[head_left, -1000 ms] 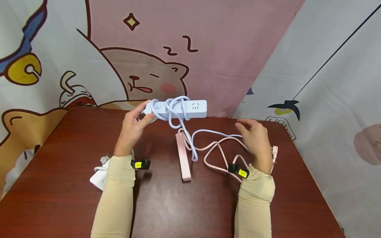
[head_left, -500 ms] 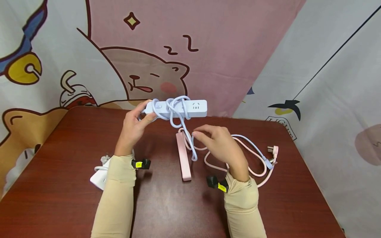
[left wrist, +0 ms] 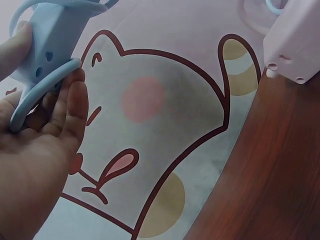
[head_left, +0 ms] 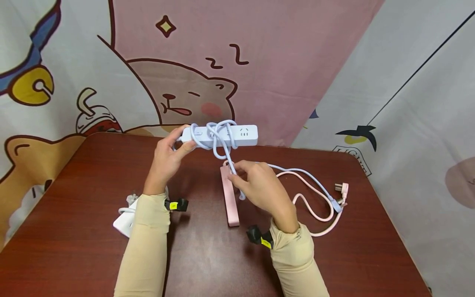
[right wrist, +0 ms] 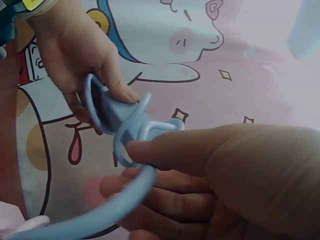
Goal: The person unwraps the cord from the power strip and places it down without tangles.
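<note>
A pale blue power strip [head_left: 243, 135] is held up over the far part of the table, its blue cord [head_left: 219, 142] looped loosely around it. My left hand [head_left: 167, 163] grips its left end, thumb in front; the left wrist view shows the fingers [left wrist: 75, 107] curled behind it and a cord loop. My right hand [head_left: 261, 185] pinches a hanging length of that cord [right wrist: 115, 207] between thumb and fingers, just below the strip. The cord runs on behind this hand to a blue plug [head_left: 336, 205] on the right of the table.
A pink power strip [head_left: 230, 198] lies on the brown table [head_left: 208, 264] beneath the blue one. Its pink cord [head_left: 315, 216] curls to the right, ending at a pink plug [head_left: 344, 189]. By my left forearm lies a white power strip [head_left: 124, 222]. A patterned curtain [head_left: 278, 82] hangs behind.
My right hand has moved left from above the right-hand cords to the hanging blue cord and taken hold of it. The left hand and the blue power strip have stayed nearly still.
</note>
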Motion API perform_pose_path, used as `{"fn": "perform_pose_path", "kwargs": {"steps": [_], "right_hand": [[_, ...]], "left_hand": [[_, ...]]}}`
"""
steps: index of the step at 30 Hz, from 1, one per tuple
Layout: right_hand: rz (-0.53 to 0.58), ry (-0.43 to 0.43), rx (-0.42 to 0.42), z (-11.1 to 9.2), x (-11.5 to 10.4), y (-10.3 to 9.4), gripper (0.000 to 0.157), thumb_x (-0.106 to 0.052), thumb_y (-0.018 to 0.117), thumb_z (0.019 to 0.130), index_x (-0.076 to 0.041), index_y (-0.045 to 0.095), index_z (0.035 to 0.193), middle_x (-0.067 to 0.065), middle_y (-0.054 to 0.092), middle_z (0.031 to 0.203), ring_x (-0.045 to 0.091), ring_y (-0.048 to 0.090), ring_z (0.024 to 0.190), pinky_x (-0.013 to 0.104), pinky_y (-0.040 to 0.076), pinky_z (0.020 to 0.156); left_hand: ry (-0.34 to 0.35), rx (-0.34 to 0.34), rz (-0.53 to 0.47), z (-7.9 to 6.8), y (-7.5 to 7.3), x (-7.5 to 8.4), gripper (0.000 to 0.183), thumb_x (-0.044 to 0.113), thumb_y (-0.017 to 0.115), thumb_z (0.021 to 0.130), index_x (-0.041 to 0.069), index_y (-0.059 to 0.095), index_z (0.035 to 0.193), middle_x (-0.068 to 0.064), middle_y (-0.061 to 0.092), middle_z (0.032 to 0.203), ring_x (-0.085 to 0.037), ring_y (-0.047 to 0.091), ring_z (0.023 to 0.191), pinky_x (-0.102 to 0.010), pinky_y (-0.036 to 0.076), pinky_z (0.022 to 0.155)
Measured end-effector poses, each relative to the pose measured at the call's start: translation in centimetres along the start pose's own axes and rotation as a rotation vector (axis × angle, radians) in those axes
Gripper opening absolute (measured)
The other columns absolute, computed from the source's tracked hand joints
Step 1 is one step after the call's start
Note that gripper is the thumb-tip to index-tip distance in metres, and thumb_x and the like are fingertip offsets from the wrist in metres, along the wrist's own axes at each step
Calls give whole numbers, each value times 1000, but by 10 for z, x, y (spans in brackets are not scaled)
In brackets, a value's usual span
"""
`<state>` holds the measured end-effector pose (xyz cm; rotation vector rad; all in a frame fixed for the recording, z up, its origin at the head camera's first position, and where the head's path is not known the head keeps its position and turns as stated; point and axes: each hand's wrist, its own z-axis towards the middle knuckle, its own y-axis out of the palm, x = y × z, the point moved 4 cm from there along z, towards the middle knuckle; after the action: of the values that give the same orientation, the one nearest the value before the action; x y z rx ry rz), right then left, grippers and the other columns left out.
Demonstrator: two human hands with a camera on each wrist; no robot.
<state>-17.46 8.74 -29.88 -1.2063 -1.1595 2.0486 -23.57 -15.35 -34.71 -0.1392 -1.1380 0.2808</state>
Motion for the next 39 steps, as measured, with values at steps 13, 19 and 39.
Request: {"fn": "perform_pose_path", "kwargs": {"steps": [13, 19, 39], "right_hand": [[19, -117, 309, -12, -4, -31, 15, -6, 64, 98, 0, 74, 107, 4, 63, 74, 12, 53, 61, 25, 42, 56], [-18, -167, 522, -15, 0, -42, 15, -12, 69, 97, -2, 77, 104, 8, 67, 76, 16, 51, 61, 28, 38, 55], [105, -78, 727, -18, 48, -66, 16, -16, 72, 96, -6, 80, 106, 9, 73, 79, 5, 45, 62, 18, 31, 57]], "left_hand": [[-19, -38, 7, 0, 2, -1, 42, 18, 72, 96, 14, 63, 137, -5, 65, 117, -8, 57, 95, -19, 46, 79], [-20, -59, 11, -1, 3, 0, 42, 18, 71, 97, 14, 62, 138, -9, 66, 121, -9, 57, 96, -18, 46, 79], [-29, -224, -50, -4, 8, 3, 43, 17, 71, 96, 16, 63, 138, -7, 66, 120, -14, 58, 103, -21, 49, 85]]}}
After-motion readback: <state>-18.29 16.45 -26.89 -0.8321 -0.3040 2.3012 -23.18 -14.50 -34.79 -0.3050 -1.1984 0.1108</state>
